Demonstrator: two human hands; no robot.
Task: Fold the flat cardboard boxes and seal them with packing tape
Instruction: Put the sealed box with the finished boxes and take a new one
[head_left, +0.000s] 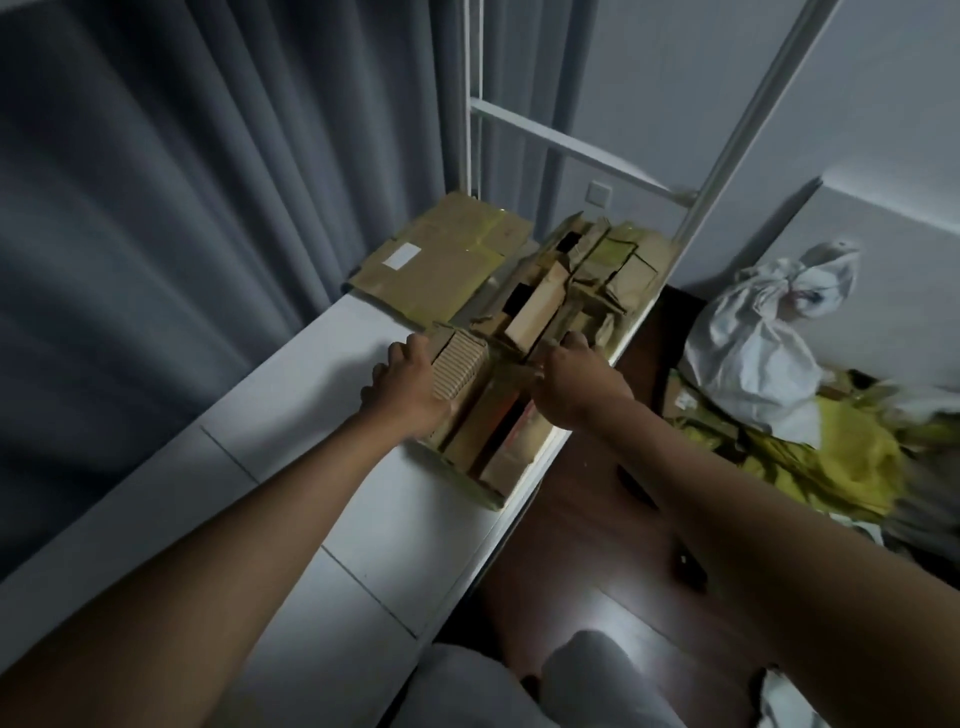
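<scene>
A brown cardboard box (483, 415) sits partly folded on the white table (311, 415), near its right edge. My left hand (408, 387) grips the box's left side, fingers curled over a ribbed cardboard flap (460, 366). My right hand (571, 382) grips the box's right side at the top edge. Behind it lie a heap of several folded and crumpled boxes (582, 280) and a flat cardboard sheet (441, 260) with a white label. No tape roll shows.
Grey curtains (182, 182) hang left of the table. A white metal rack frame (571, 140) rises behind the boxes. On the dark floor to the right sit a white tied bag (758, 338) and yellow bags with cardboard (841, 457). My knees (519, 686) show at the bottom.
</scene>
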